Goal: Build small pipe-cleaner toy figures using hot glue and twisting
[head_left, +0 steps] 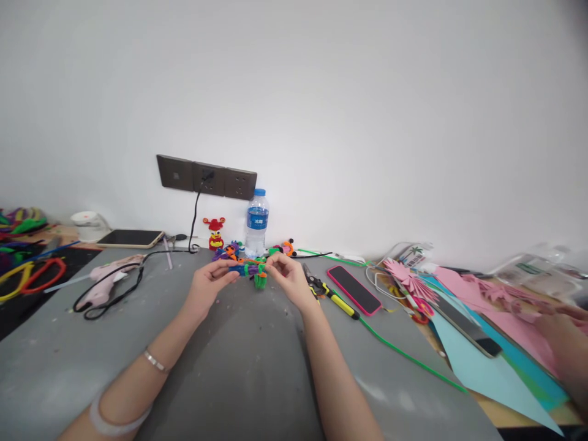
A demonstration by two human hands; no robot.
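Note:
Between my two hands, above the grey table mat (239, 361), is a small pipe-cleaner figure (260, 280) in blue, purple, green and orange. My left hand (212, 283) pinches its blue end between thumb and fingers. On the other side my right hand (287, 277) is closed with its fingertips at the orange and green part. The fingers cover some of the figure. Just behind my hands lie a purple and orange fuzzy piece (228, 251) and an orange fuzzy piece with black tips (288, 247).
A water bottle (257, 223) and a red figure (215, 234) stand by the wall. Pliers (337, 300) and a pink-edged phone (353, 290) lie right; a glue gun (103, 282) with its cord lies left. Another person's hand (560, 337) is at coloured paper far right.

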